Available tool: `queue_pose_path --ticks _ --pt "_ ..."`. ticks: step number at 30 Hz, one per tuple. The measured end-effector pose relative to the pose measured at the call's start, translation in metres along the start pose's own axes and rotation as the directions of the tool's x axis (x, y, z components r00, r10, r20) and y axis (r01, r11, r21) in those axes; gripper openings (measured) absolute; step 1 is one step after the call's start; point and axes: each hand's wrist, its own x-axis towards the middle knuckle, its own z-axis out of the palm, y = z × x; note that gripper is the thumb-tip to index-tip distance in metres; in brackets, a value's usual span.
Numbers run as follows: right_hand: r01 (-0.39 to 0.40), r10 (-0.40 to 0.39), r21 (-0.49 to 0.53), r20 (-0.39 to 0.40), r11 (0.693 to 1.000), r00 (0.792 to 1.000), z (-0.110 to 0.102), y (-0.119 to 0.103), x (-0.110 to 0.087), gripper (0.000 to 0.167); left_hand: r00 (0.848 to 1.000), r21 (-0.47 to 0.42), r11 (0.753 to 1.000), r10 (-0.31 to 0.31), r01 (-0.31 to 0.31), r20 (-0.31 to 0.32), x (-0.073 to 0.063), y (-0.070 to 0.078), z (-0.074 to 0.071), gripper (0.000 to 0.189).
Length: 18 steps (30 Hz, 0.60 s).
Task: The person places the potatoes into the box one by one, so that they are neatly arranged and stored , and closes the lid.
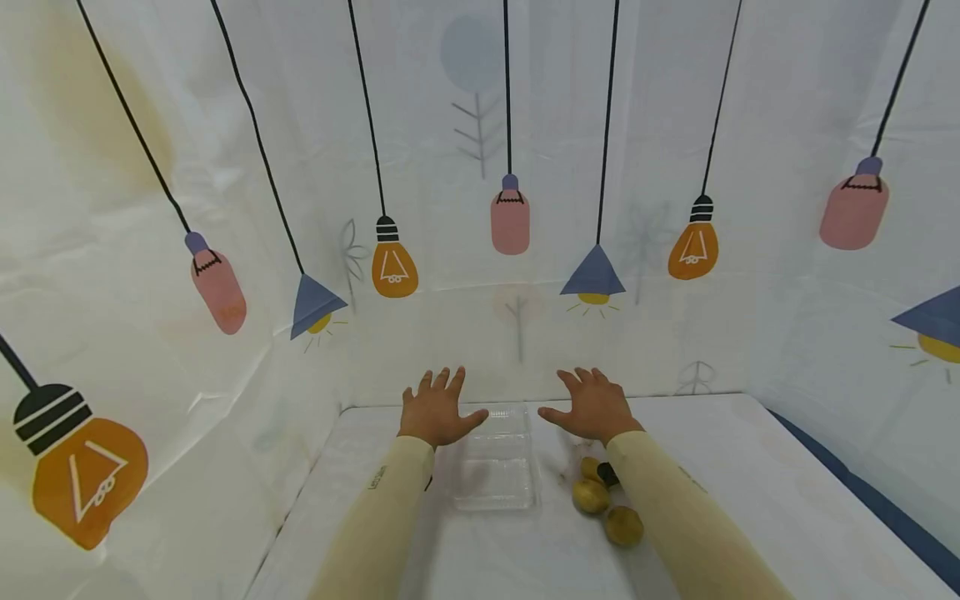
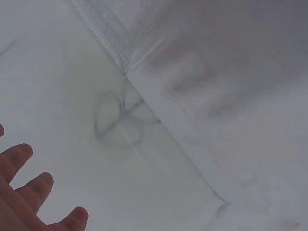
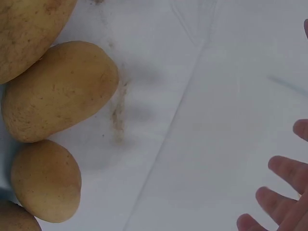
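Observation:
My left hand [image 1: 437, 412] is held up with spread fingers at the left of a clear plastic container [image 1: 493, 482], holding nothing. In the left wrist view its fingertips [image 2: 39, 187] show at the lower left, and a container corner [image 2: 115, 33] shows at the top. My right hand [image 1: 595, 406] is likewise raised, fingers spread and nothing in it, beyond several potatoes [image 1: 591, 497] that lie right of the container. In the right wrist view the potatoes [image 3: 60, 91] sit close together at the left, apart from the fingers [image 3: 288, 171].
A white cloth [image 1: 555, 567] covers the table, with brown dirt marks [image 3: 118, 115] beside the potatoes. Behind it hangs a white sheet [image 1: 442, 325] printed with lamps and bulbs. A dark blue strip [image 1: 862, 492] runs along the right edge.

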Motion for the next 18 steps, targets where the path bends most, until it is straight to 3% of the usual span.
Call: queue_pose_path --ticks 9,13,18 --pt "-0.004 0.004 0.013 -0.002 1.000 1.000 0.000 0.002 -0.004 0.100 1.000 0.004 1.000 0.008 -0.008 -0.011 -0.004 0.000 0.000 0.100" --pt "0.007 -0.007 0.043 -0.001 0.999 1.000 -0.001 0.004 -0.003 0.100 1.000 -0.003 1.000 -0.017 0.017 -0.003 -0.005 -0.007 -0.004 0.101" --pt "0.006 -0.005 0.102 -0.008 0.995 1.000 -0.002 0.007 -0.004 0.094 0.999 -0.050 0.999 -0.021 0.018 -0.050 -0.003 -0.020 0.000 0.097"
